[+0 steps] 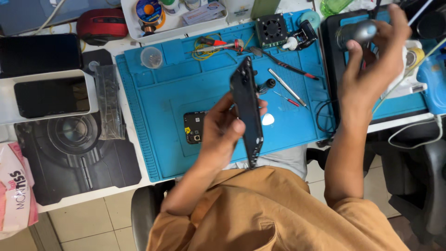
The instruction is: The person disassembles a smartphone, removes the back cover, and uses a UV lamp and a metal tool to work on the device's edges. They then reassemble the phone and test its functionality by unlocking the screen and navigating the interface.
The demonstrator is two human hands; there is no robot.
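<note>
Pinching the dark phone frame [246, 109] edge-up above the blue mat [162, 93], the left hand [222, 132] fingers kept it viewable; right hand [371, 65] fingers wrapped a grey tool [355, 33] beyond

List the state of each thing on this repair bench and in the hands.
Left hand: gripping the black phone frame, held on edge above the mat.
Right hand: wrapped around a grey cylindrical tool, raised.
Black phone body: lying flat on the blue silicone mat.
</note>
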